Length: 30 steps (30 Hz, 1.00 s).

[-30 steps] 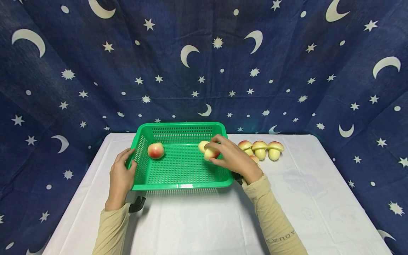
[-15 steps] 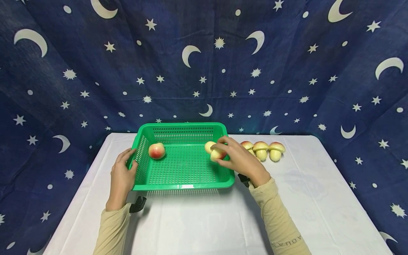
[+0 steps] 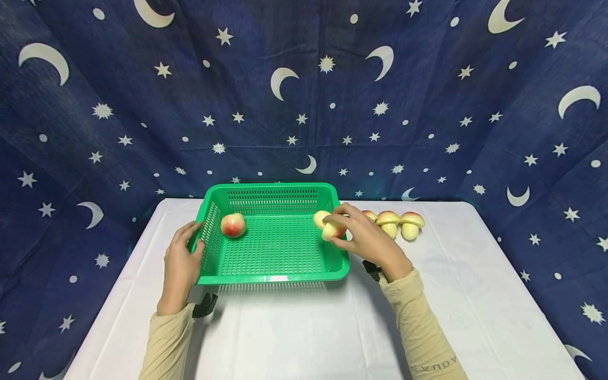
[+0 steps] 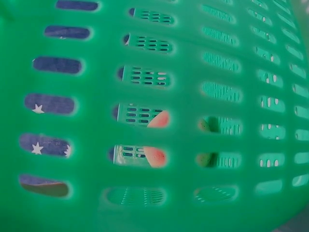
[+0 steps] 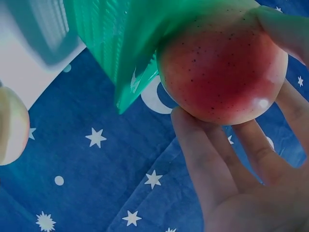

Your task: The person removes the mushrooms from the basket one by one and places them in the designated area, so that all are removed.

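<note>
My right hand (image 3: 368, 237) holds a toy mushroom (image 3: 334, 231) over the right end of a green plastic basket (image 3: 273, 279), pinching it between thumb and fingers. Its yellow stem points left, away from the palm. The right wrist view shows its red speckled cap (image 5: 222, 67) close up. At the basket's left wall, my left hand (image 3: 182, 261) grips the rim; its fingers are out of sight in the left wrist view. Inside the basket, near that wall, lies a round red-and-cream piece (image 3: 233, 225). Perforated basket wall (image 4: 96, 169) fills the left wrist view.
Several toy mushrooms (image 3: 410, 226) with reddish caps and yellow stems lie right of the basket, partly behind my right hand. A white cloth (image 3: 294, 327) covers the table. Behind it hangs a dark blue curtain (image 3: 256, 142) with moons and stars.
My right hand has moved to the right with the mushroom, from inside the basket area toward its right wall. My left hand and the basket stay nearly where they were.
</note>
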### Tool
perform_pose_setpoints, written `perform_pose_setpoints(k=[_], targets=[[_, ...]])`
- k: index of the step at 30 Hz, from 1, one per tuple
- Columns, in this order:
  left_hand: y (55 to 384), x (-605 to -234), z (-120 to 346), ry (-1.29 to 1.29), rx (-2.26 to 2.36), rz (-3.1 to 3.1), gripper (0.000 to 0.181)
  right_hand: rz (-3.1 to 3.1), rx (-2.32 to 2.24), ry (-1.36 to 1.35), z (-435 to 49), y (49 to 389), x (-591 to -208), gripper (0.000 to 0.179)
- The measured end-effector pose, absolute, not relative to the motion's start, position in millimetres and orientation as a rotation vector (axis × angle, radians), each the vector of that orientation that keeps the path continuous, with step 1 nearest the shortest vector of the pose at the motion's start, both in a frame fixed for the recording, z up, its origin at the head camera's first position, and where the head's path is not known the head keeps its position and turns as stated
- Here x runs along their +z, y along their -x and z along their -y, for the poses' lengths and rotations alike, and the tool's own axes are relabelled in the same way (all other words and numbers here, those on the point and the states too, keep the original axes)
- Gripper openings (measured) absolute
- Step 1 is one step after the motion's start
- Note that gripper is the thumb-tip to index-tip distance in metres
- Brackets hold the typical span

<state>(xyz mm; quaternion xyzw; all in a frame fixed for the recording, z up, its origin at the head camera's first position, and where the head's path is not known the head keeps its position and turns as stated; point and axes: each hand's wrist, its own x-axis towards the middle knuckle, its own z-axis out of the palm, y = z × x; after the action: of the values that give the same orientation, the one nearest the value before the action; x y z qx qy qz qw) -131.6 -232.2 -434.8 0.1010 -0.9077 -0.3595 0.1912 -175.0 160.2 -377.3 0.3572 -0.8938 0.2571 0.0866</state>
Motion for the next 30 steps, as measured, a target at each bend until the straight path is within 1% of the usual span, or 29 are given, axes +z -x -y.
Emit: perform_pose_setpoints(k=[15, 30], targets=[[132, -434, 232, -0.261, -1.021, 2.528, 0.042, 2.617, 0.781, -1.078, -169, 171, -374, 0.031], [131, -432, 231, -0.259, -1.024, 2.530, 0.043, 2.651, 0.763, -1.032, -188, 166, -372, 0.035]])
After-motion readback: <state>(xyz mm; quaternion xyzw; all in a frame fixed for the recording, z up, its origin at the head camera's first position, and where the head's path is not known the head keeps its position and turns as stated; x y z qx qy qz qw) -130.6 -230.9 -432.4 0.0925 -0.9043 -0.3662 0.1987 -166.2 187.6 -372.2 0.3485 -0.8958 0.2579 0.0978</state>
